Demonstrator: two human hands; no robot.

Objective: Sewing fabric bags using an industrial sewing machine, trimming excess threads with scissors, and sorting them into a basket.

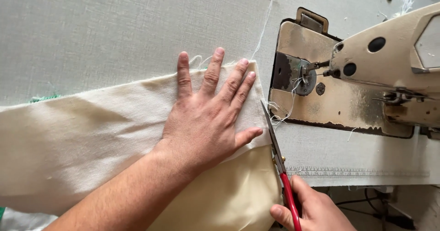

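My left hand [208, 116] lies flat, fingers spread, pressing a cream cloth [91, 134] onto the table. My right hand [307, 210] at the bottom edge grips red-handled scissors [277, 155]. Their blades run along the right-hand edge of the cloth, just beside my left thumb. A smoother pale yellow fabric layer [229, 194] shows under the cream cloth near the front.
A worn cream sewing machine [385, 70] sits at the right, its needle and presser foot [305, 77] above a metal plate. Loose white threads [270, 11] trail across the grey-white table [91, 29]. A bit of green fabric [43, 98] peeks out at the left.
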